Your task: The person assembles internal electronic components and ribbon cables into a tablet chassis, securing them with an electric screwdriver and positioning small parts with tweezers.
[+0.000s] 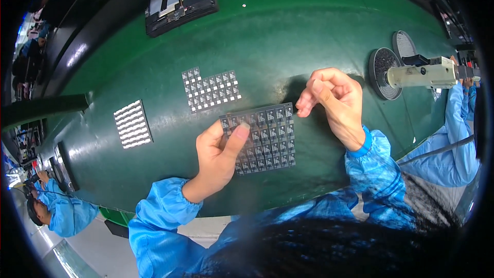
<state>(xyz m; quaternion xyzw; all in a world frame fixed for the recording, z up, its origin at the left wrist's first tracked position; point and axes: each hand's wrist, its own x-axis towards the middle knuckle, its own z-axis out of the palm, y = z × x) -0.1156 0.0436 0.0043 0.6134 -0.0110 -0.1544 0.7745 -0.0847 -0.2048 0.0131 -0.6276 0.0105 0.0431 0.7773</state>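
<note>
My left hand (212,160) grips a dark, flat sheet (272,146) by its left side, thumb on top and the other fingers beneath. Rows of small dark rectangular pieces with pale markings cover the sheet, which is held slightly tilted above the green table. Just off its upper right corner is my right hand (339,104), fingers curled in toward the thumb in a pinch; whatever lies between the fingertips is too small or hidden to make out. Beyond the held sheet, a similar sheet (212,92) with white-edged pieces and a stepped outline lies on the table.
A dark sheet with white strips (132,124) lies at left. At the far edge sits an opened black device (181,7). A round grey dish (385,67) of small dark bits stands right, beside a beige handled tool (424,75). Blue-sleeved co-workers (67,208) are at both sides.
</note>
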